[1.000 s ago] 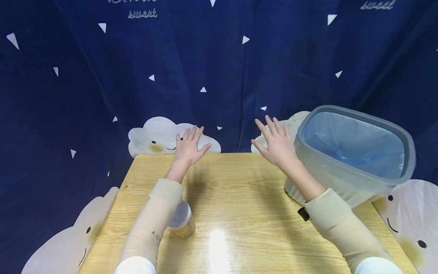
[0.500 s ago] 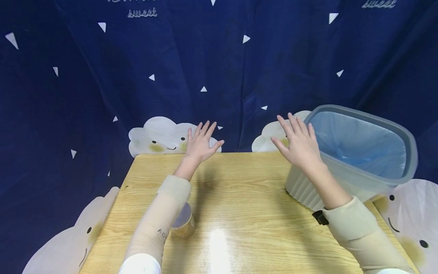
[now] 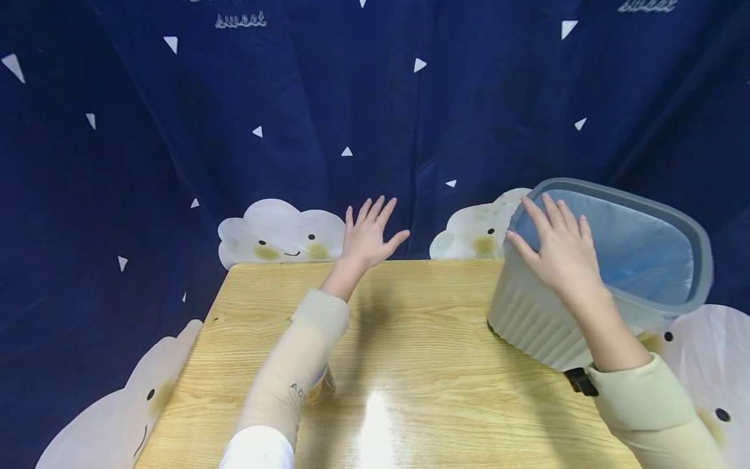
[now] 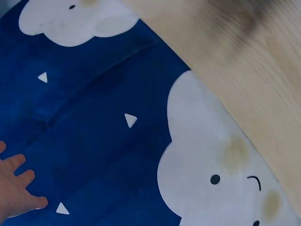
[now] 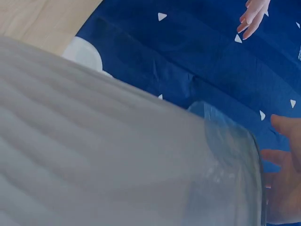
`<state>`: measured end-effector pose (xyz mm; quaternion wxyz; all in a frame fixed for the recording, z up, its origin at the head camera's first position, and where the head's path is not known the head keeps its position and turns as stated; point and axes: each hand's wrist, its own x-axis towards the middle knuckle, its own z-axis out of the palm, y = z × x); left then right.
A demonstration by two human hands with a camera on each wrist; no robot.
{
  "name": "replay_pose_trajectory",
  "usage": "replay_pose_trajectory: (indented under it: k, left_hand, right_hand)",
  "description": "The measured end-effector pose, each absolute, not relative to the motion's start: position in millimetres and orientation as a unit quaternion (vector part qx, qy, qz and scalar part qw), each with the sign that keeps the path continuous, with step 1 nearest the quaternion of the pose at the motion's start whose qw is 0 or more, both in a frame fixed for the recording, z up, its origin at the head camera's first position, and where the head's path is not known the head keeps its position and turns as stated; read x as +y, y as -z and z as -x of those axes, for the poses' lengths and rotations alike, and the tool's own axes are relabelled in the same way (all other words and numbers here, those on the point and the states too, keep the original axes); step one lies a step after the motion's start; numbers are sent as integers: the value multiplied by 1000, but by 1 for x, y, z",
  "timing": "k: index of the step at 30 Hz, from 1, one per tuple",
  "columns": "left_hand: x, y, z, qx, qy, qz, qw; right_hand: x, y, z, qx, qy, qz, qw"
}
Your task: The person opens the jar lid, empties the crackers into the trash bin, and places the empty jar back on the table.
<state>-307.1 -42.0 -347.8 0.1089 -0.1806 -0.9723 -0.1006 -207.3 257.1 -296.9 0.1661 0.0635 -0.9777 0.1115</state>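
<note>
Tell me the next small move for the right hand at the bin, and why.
Probably lower the right hand onto the near rim of the grey bin and curl the fingers over it. The hand hangs open over that rim, fingers straight, gripping nothing, while the left hand is raised open away from the bin.

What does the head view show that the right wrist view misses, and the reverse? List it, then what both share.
Only the head view shows the small jar half hidden behind the left sleeve, the bin's blue liner, and the cloud prints with faces on the backdrop. Only the right wrist view shows the bin's ribbed wall close up, filling most of the picture. Both show the grey bin, the right hand at its rim, the left hand, the wooden table and the blue backdrop.
</note>
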Motion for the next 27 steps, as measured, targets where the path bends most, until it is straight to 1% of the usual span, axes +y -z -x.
replay_pose_trajectory:
  k: [14,27]
  left_hand:
    - [-12,348,306,-971,86,196,107]
    - [19,346,302,-963,112,224,102]
  right_hand:
    - [296,292,193,-978,-129,-15,163]
    - [330,297,182,-977,-142,34,152]
